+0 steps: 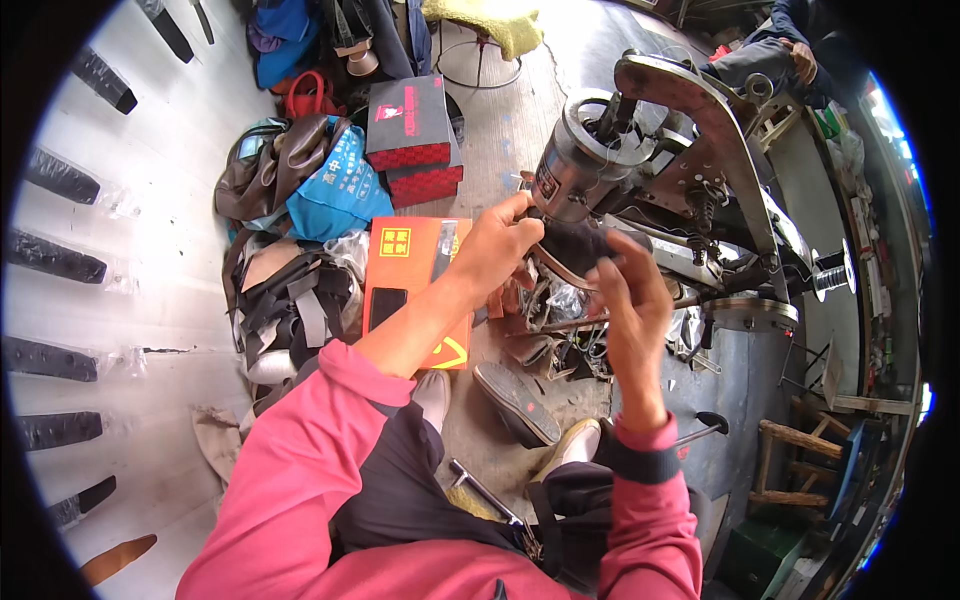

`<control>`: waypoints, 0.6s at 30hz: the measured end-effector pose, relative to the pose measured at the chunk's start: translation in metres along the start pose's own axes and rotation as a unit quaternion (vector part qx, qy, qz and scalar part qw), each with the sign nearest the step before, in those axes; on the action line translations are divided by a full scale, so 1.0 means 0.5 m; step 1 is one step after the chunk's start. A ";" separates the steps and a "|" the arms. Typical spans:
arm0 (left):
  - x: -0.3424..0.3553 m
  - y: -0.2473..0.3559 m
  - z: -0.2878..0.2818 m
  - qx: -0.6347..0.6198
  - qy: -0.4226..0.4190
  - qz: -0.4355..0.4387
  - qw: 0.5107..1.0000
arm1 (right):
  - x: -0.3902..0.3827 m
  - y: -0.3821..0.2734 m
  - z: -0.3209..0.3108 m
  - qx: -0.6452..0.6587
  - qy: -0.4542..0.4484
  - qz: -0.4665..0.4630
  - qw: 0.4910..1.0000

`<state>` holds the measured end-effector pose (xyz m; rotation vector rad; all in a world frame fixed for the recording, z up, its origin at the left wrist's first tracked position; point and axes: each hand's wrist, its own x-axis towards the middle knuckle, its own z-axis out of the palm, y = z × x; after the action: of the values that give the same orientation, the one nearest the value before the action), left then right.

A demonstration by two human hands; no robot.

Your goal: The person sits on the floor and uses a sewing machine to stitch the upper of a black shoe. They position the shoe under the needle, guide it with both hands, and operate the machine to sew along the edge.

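A dark shoe [578, 248] with a pale sole edge sits under the head of a metal shoe-stitching machine [735, 190]. My left hand [505, 240] grips its left end, fingers and thumb closed on it, next to the machine's round metal cylinder [590, 150]. Just right of the shoe, my right hand [635, 300] is raised and a little smeared by motion. Its thumb and fingers stand apart, and I see nothing between them. The machine's needle area is hidden behind the cylinder.
Between my feet lies another dark shoe [515, 403]. An orange box [420, 250] and black-and-red boxes [408, 115] stand left, beside bags [335, 185] and straps [290, 300]. A wooden stool [800, 455] is at right. Another person [765, 65] sits at the far right.
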<state>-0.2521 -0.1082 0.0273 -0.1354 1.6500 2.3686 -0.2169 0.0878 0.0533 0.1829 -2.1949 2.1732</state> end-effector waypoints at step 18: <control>0.003 -0.008 -0.005 0.053 -0.003 0.020 0.998 | -0.024 0.129 -0.406 -0.361 0.099 0.242 0.895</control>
<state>-0.2527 -0.1093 0.0225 -0.0763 1.7872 2.2998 -0.2227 0.2914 -0.0093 -0.6419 -2.9359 1.2513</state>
